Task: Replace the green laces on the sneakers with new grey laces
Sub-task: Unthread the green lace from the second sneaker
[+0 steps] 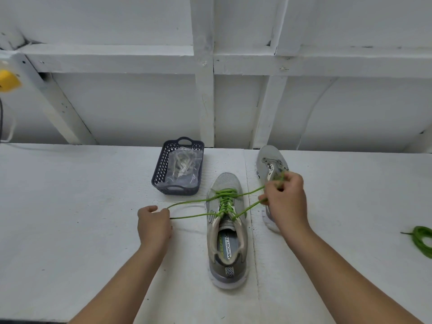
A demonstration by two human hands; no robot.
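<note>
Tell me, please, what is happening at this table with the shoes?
A person is unlacing the near sneaker, which is still threaded with its green lace. The left hand and right hand each hold a pulled-out loop of that lace. The far sneaker has no lace, and a loose green lace lies at the right. A bag of new laces waits in the dark basket.

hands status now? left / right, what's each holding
Left hand: closed, pinching a loop of the green lace.
Right hand: closed, pinching the green lace's other side.
</note>
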